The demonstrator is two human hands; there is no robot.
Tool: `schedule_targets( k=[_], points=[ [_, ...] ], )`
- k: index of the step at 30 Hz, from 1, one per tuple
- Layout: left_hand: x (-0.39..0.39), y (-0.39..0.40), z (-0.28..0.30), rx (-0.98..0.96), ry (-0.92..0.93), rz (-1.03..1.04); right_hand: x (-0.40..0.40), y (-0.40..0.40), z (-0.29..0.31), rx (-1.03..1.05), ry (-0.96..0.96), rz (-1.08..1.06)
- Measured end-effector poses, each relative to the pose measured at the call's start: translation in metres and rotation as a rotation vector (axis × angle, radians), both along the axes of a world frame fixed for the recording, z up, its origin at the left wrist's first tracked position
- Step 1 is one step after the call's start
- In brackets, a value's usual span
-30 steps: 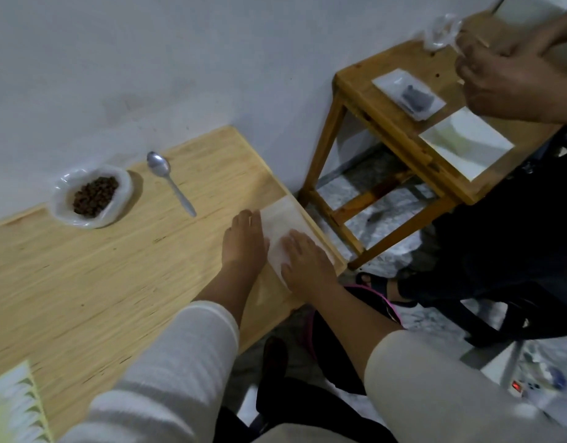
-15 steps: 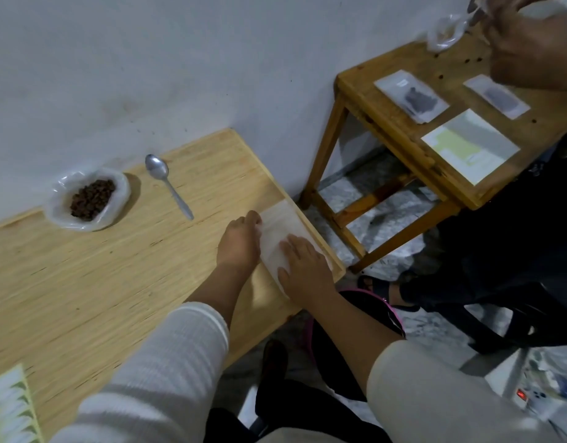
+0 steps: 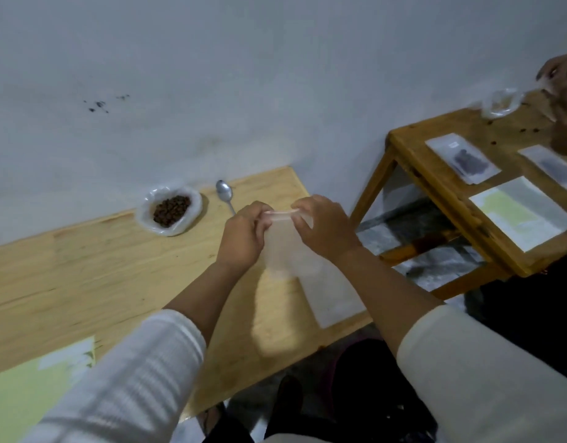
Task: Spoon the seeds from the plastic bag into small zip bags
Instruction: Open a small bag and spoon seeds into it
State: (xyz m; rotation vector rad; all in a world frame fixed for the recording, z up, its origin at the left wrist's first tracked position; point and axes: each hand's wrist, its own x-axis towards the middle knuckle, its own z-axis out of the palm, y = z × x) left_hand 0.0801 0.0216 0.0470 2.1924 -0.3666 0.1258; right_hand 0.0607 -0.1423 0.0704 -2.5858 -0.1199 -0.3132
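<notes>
My left hand (image 3: 242, 233) and my right hand (image 3: 323, 227) pinch the top edge of one small clear zip bag (image 3: 283, 247) and hold it above the wooden table (image 3: 116, 270). A stack of more zip bags (image 3: 335, 294) lies flat on the table's right end, under my right forearm. The open plastic bag of brown seeds (image 3: 170, 211) sits near the wall, with a metal spoon (image 3: 225, 193) lying just to its right, its handle partly behind my left hand.
A second wooden table (image 3: 442, 193) at the right holds filled zip bags (image 3: 462, 157), a sheet of bags (image 3: 521, 212) and another seed bag (image 3: 501, 102); another person's hand (image 3: 563, 81) works there. A green-white sheet (image 3: 30, 385) lies at my table's near left.
Both hands left the bag stack on the table and lifted one zip bag, now pinched at its top. The camera view shifted, so the table sits lower in frame.
</notes>
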Motion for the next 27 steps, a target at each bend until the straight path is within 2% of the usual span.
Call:
schedule_targets(
  k=[4, 6, 8, 11, 15, 20, 24, 27],
  points=[
    [0.012, 0.042, 0.033, -0.142, -0.032, 0.295, 0.02, 0.046, 0.025, 0.183, -0.107, 0.029],
    [0.014, 0.061, 0.048, -0.218, -0.04, 0.491, 0.023, 0.074, 0.037, 0.303, -0.068, 0.009],
    [0.008, 0.076, 0.065, -0.332, 0.044, 0.618, 0.024, 0.102, 0.045, 0.46, 0.005, 0.003],
    [0.001, 0.097, 0.076, -0.518, 0.207, 0.584, 0.021, 0.138, 0.053, 0.589, 0.044, 0.103],
    [0.0, 0.132, 0.083, -0.64, 0.281, 0.517, 0.019, 0.176, 0.061, 0.695, 0.152, 0.244],
    [-0.002, 0.16, 0.085, -0.848, 0.359, 0.435, 0.019, 0.207, 0.058, 0.731, 0.196, 0.243],
    [-0.001, 0.164, 0.076, -0.823, 0.359, 0.448, 0.022, 0.214, 0.055, 0.695, 0.168, 0.194],
    [-0.003, 0.159, 0.074, -0.703, 0.286, 0.512, 0.025, 0.213, 0.052, 0.69, 0.141, 0.191]
  ],
)
